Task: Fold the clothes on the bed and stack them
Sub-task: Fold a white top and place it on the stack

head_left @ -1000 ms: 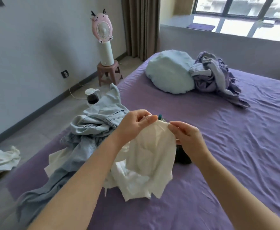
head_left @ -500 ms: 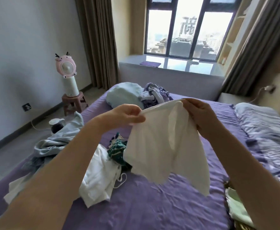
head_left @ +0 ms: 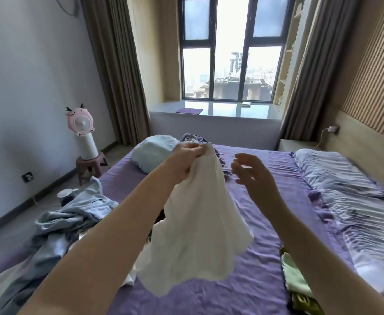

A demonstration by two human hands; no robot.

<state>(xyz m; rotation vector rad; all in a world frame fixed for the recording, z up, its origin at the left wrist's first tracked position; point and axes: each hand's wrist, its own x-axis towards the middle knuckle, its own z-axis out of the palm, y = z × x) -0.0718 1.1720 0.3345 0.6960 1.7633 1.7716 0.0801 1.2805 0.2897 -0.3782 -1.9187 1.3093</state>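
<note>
left hand (head_left: 186, 158): raised mid-frame, forearm running in from 7 o'clock, fingers curled tight round a bunched top edge of the white garment (head_left: 195, 235), knuckles up.
right hand (head_left: 251, 172): raised level with the left, at 3 o'clock of it, forearm coming in from 5 o'clock. Fingers spread and loosely bent, palm facing left, holding nothing; a clear gap to the cloth.
white garment: hangs straight down from the left hand's grip, gathered at the top, flaring wide toward 6 o'clock. Lower hem is in the air above the bed (head_left: 243, 280), not lying flat. Which kind of garment, can't tell.
bed: purple sheet, wrinkled, fills the lower half of the view.
denim pile (head_left: 72, 214): crumpled light-blue clothes at 9 o'clock of the hanging garment, on the bed's left edge, some white cloth (head_left: 9, 278) under it.
dark item (head_left: 160, 218): sliver seen behind the garment, mostly hidden, can't tell what.
green clothes (head_left: 294, 276): at 4 o'clock of the garment, beside the right forearm, partly hidden by it.
far bundle: pale blue pillow (head_left: 151, 153) and purple-grey clothes (head_left: 192, 138) at 12 o'clock, behind the left hand.
striped bedding (head_left: 350, 201): right side of the bed, 3 o'clock.
floor side: pink fan (head_left: 80, 120) on a small stool (head_left: 91, 165) by the wall at 10 o'clock.
</note>
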